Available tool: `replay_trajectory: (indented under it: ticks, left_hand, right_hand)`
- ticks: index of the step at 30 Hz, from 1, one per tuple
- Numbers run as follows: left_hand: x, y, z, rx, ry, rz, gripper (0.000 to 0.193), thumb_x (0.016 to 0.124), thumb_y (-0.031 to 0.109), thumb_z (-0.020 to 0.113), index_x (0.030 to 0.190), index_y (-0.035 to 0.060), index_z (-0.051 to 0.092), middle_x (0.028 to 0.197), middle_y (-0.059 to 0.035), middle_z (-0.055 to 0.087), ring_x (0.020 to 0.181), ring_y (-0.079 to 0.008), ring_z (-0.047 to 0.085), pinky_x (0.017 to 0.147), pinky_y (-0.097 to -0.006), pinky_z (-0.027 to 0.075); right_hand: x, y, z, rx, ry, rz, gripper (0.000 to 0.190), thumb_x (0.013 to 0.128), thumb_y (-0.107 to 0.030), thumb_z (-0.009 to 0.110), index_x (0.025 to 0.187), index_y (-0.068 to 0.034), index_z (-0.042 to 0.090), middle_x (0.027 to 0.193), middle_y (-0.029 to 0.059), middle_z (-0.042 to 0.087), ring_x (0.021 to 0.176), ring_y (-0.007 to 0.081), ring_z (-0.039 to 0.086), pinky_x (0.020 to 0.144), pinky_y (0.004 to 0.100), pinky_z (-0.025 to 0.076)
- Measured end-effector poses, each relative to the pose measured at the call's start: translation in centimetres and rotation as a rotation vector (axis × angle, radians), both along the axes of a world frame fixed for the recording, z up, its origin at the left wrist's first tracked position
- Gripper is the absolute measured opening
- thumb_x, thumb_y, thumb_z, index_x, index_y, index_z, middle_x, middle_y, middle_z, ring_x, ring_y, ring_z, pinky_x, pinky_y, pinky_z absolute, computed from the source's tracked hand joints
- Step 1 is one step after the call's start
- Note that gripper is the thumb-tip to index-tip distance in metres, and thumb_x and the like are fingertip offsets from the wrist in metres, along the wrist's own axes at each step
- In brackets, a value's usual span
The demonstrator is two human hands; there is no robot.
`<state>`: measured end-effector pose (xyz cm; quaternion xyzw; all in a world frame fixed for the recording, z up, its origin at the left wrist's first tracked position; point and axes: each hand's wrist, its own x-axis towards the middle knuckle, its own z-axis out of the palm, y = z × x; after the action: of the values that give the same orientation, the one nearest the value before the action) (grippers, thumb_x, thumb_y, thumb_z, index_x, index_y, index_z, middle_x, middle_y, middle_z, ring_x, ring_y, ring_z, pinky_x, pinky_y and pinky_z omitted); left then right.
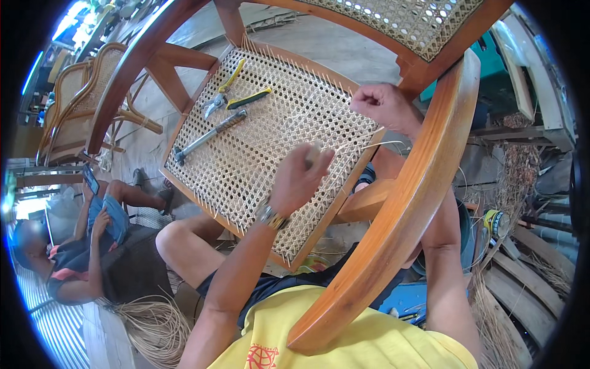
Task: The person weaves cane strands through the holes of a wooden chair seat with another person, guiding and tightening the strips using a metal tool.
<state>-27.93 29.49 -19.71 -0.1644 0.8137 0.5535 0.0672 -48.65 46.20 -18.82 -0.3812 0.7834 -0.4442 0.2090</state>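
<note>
A wooden chair frame (378, 258) holds a woven cane seat (258, 157), with short strand ends standing along its edges. Over the weave near its right side is my left hand (302, 177), blurred, a watch on the wrist; whether it grips a strand is unclear. My right hand (385, 108) reaches past the curved armrest, fingers curled at the seat's upper right edge, and what they hold is hidden. A loose cane strand (392, 143) bends out beyond the rim below that hand. Pruning shears (221, 99) with spread yellow handles and a hammer (212, 134) lie on the seat.
A caned backrest (396, 18) rises at the top. At left a person (78, 272) sits with a phone (91, 179), near rattan chairs (87, 99). A cane bundle (156, 327) lies lower left. Right are a yellow can (495, 222), a green crate (488, 69) and curved wood pieces (525, 286).
</note>
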Motion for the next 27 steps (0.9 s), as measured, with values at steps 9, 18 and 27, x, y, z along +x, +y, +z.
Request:
replay_trajectory:
  ticks: [9,18,27]
  left_hand:
    - [-1.1,-4.2,-0.9,-0.06,0.086,0.001,0.026,0.095,0.026,0.069,0.102,0.0006,0.069,0.073,0.0007,0.069,0.058,-0.002,0.05,0.051,-0.0222,0.038]
    - [-2.0,-2.0,-3.9,0.074,0.125,0.139,0.02,0.097,0.021,0.068,0.09,0.0031,0.069,0.069,0.0028,0.065,0.056,-0.0005,0.049,0.049,-0.0201,0.037]
    - [-1.3,-3.1,-2.5,-0.409,0.079,0.142,0.023,0.094,0.024,0.069,0.083,0.0042,0.069,0.062,0.0015,0.064,0.052,-0.0024,0.051,0.046,-0.0228,0.039]
  right_hand:
    - [1.5,-1.3,-0.1,0.084,-0.089,0.26,0.017,0.089,-0.018,0.071,0.092,-0.002,0.071,0.075,0.0007,0.067,0.073,0.0059,0.058,0.069,0.0266,0.049]
    - [2.9,-2.0,-1.4,0.167,0.178,0.205,0.02,0.088,-0.021,0.072,0.096,-0.002,0.07,0.094,0.0101,0.07,0.084,0.0206,0.066,0.076,0.0339,0.053]
    - [2.9,-1.1,-1.0,0.18,0.526,0.192,0.025,0.089,-0.023,0.072,0.11,-0.008,0.07,0.114,0.0104,0.065,0.111,0.0313,0.059,0.098,0.041,0.047]
